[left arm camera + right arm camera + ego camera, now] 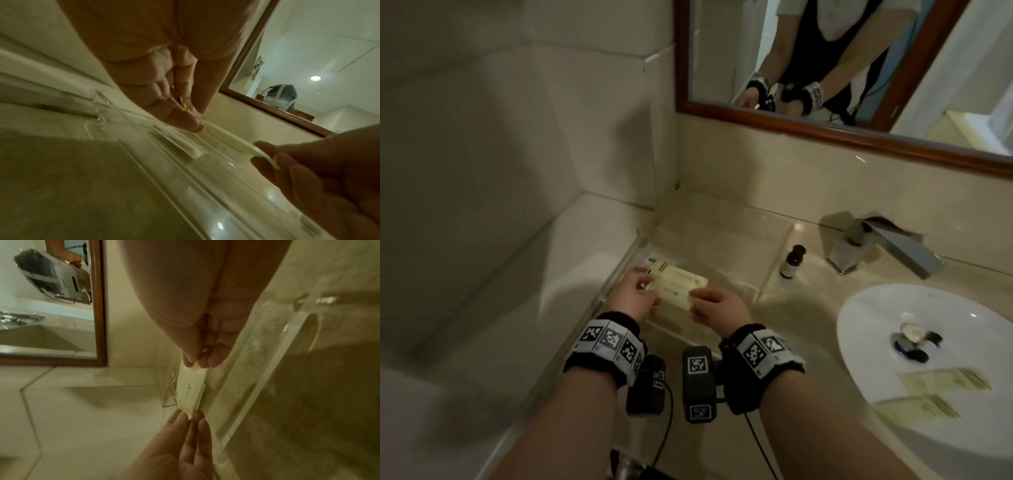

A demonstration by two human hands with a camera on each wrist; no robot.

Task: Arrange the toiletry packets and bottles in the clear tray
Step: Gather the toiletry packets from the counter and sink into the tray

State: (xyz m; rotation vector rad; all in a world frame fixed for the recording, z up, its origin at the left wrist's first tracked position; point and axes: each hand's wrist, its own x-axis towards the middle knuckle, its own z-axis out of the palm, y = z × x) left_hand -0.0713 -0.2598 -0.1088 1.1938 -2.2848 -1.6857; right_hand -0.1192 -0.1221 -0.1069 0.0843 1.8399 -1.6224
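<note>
A pale yellow toiletry packet (679, 283) is held level just above the clear tray (767, 270) on the counter. My left hand (642, 284) pinches its left end and my right hand (697, 297) pinches its right end. The right wrist view shows the packet (190, 390) edge-on between both pinches. The left wrist view shows my left hand (193, 116) on the packet's end, over another flat packet (180, 142) lying on the tray floor. A small dark bottle (792, 261) with a white label stands outside the tray's right wall. Two more yellow packets (947, 378) (923, 407) lie on the basin's rim.
A white basin (887, 325) with a drain sits at the right. A chrome faucet (887, 245) stands behind it. A wood-framed mirror (825, 135) hangs above the backsplash. A tiled wall (517, 120) closes off the left side.
</note>
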